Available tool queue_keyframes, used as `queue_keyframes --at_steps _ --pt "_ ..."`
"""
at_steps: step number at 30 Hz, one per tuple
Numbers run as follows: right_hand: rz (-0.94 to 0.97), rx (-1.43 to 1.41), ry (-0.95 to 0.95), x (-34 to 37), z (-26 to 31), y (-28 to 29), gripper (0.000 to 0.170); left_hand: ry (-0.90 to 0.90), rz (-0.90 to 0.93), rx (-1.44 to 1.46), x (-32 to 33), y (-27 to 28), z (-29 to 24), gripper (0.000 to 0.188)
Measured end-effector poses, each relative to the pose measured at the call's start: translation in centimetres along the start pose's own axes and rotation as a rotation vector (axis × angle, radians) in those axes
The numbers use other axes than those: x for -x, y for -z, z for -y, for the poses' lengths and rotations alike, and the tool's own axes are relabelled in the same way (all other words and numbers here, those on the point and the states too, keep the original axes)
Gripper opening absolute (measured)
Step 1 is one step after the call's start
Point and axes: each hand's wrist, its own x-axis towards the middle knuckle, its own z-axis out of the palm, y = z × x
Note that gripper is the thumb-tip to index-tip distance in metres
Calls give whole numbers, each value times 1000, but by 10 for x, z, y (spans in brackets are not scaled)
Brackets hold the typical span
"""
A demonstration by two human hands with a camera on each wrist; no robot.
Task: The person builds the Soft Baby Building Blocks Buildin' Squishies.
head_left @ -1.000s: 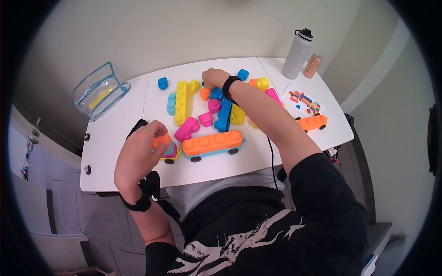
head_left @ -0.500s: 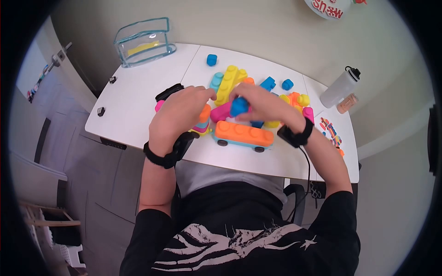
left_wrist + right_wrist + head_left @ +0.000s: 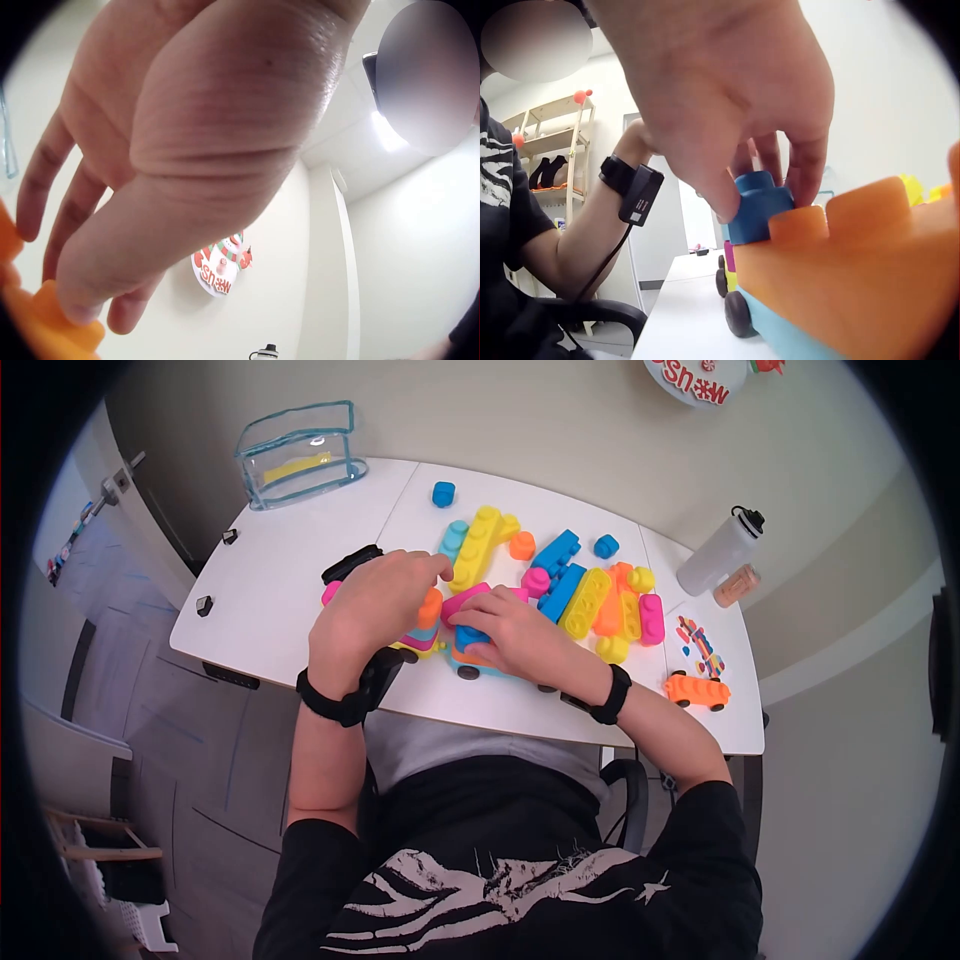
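In the head view, my right hand (image 3: pixel 525 643) pinches a small blue block (image 3: pixel 467 636) between thumb and fingers. The right wrist view shows that blue block (image 3: pixel 756 216) at one end of a long orange block (image 3: pixel 817 266), beside its studs, above a light-blue wheeled base (image 3: pixel 787 326). My left hand (image 3: pixel 368 605), fingers loosely bent and spread, is beside the small wheeled stack's orange block (image 3: pixel 430 609). In the left wrist view its thumb overlaps an orange piece (image 3: pixel 49 326); contact is unclear. My right hand hides most of the long block in the head view.
Yellow (image 3: pixel 474 550), blue (image 3: pixel 562 592) and magenta (image 3: pixel 651 619) blocks lie behind and to the right. An orange wheeled piece (image 3: pixel 697 691), picture sheet (image 3: pixel 702 647), bottle (image 3: pixel 718 556) and can (image 3: pixel 737 586) are at the right; a clear bag (image 3: pixel 302 460) is back left.
My right hand first reached to the back of the table, then came forward with a blue block and lowered it to the long orange block's left end. My left hand shows little change since half a second ago.
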Motion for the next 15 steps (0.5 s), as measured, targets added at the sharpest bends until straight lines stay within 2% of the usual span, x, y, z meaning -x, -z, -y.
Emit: queue_keyframes --at_steps 3,6,8,10,12,14,15 --pt "-33 1 11 0 -2 -1 52 -33 -36 1 -2 -2 2 33" --pt "-53 -6 -62 4 8 18 48 -26 -1 -10 -2 1 -1 33" --pt "-104 -31 -209 11 7 37 44 74 49 11 -1 6 -6 35" --pt "-80 71 -317 27 -19 49 40 70 37 6 -2 6 -7 36" --pt "-16 61 -495 42 -45 65 33 74 24 -3 0 8 -8 37" --pt "88 132 -668 58 -68 72 37 70 -4 -29 -1 11 -11 39" --pt "85 132 -671 69 -79 68 37 66 -4 -29 0 12 -12 39"
